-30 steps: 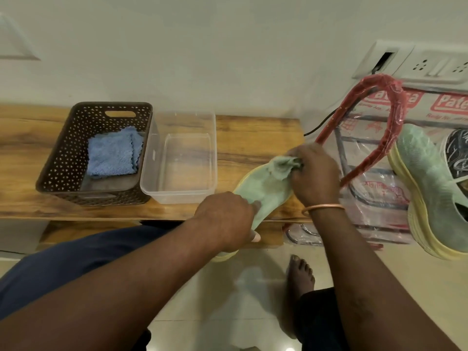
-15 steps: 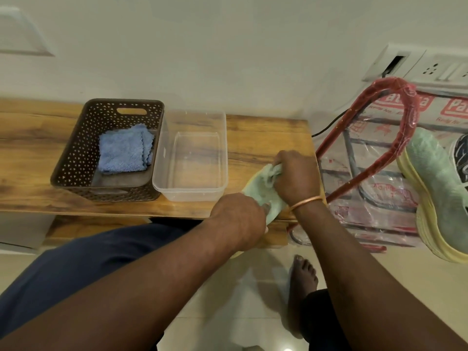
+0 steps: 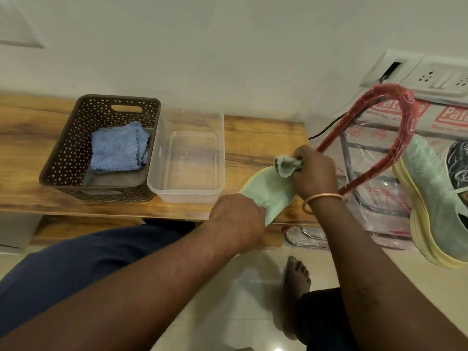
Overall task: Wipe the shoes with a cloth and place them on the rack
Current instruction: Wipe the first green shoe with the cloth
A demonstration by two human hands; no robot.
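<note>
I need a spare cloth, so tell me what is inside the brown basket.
The brown basket holds one folded blue cloth against its right wall, beside bare floor. Anything beneath the cloth is covered.

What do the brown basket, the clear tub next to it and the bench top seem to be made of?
The brown basket looks like moulded matte plastic: its walls are punched with small uniform triangular holes and a handle slot. The clear tub seems thin, glossy, see-through plastic, since the bench grain shows through it. The bench top looks like wood or a wood-print laminate, with streaky brown grain and a smooth sheen; which one is unclear.
</note>
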